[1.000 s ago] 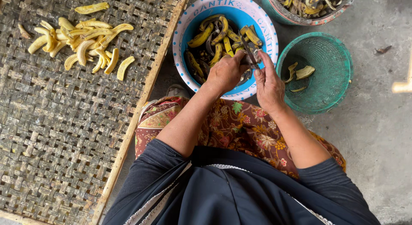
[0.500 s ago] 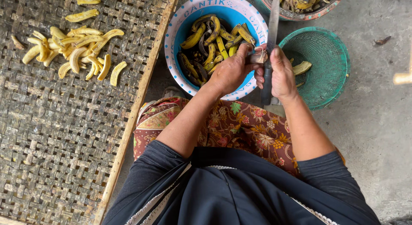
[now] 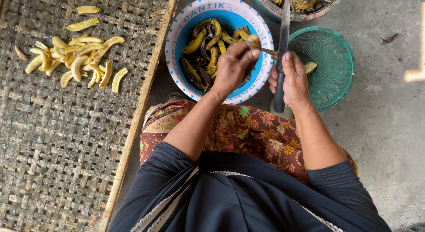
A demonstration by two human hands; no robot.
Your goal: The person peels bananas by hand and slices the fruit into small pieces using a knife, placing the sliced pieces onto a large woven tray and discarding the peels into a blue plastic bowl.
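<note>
My left hand (image 3: 233,66) pinches a small banana (image 3: 253,40) with darkened peel over the blue bowl (image 3: 177,41). That bowl has a white dotted rim and holds several yellow-and-black unpeeled bananas (image 3: 208,41). My right hand (image 3: 292,77) grips the dark handle of a long knife (image 3: 283,28), blade pointing away from me, upright beside the banana. Both hands are close together above the bowl's right rim.
A woven bamboo tray (image 3: 66,139) lies on my left with a pile of peeled yellow bananas (image 3: 77,59) at its far end. A green mesh basket (image 3: 327,68) with a peel piece sits to the right. Another bowl of peels (image 3: 301,1) stands beyond. My patterned skirt (image 3: 248,130) covers my lap.
The knife has swung from lying low across the bowl to blade up and away. My left hand lifted the banana slightly; the view shifted right.
</note>
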